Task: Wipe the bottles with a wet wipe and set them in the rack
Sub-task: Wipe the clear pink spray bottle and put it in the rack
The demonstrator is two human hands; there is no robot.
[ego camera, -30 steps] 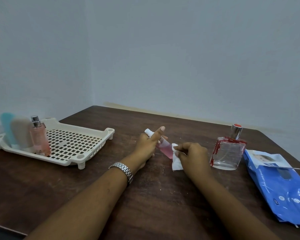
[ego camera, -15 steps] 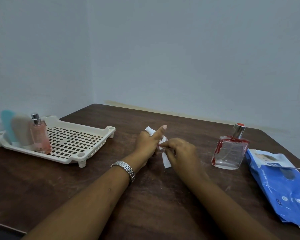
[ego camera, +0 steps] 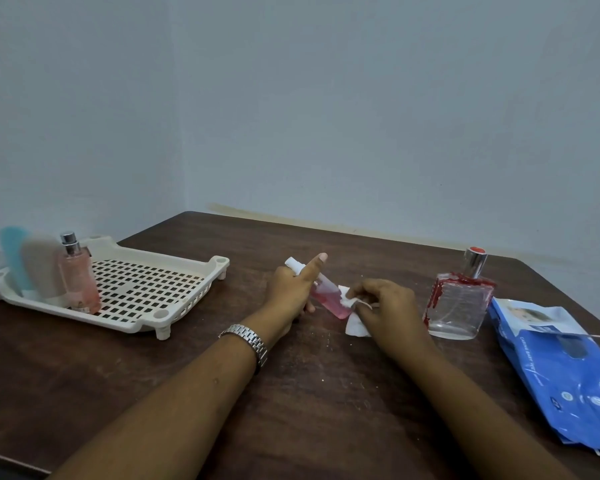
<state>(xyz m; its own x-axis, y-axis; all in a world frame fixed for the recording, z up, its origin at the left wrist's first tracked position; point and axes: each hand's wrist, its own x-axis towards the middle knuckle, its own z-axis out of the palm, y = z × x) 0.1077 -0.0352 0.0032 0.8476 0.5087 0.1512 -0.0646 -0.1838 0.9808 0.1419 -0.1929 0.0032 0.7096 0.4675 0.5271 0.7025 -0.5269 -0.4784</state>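
The dark wooden table [ego camera: 326, 393] fills the lower half of the frame. Its far edge runs along the wall from centre left to the right, and its right edge slants down towards the lower right corner. Bare tabletop lies between the forearms in the lower centre and across the lower left below the rack.

At the centre, the left hand [ego camera: 291, 289] grips the small pink bottle [ego camera: 329, 299] near its white cap [ego camera: 293, 265], lower fingers curled round it and the index finger stretched straight along it. The bottle is tilted, cap towards the upper left. The right hand [ego camera: 388, 306] pinches the wet wipe [ego camera: 355, 327] between thumb and curled fingers, and the wipe touches the bottle's lower end and hangs to the table. A metal watch [ego camera: 248, 341] sits on the left wrist.

Just right of the right hand stands a square glass bottle [ego camera: 456, 310] with red trim and a silver cap, upright and close to the knuckles. Beyond it, at the right edge of the frame, lies a blue wipes pack [ego camera: 568, 375] with its flap lifted.

The cream rack [ego camera: 153, 289] sits at centre left, well apart from the hands. At its left end stands a pink spray bottle [ego camera: 78, 282], upright, with a beige container [ego camera: 44, 268] and a blue container [ego camera: 13, 258] beside it. These two are too blurred to tell their kind. The rest of the rack's grid floor is bare.
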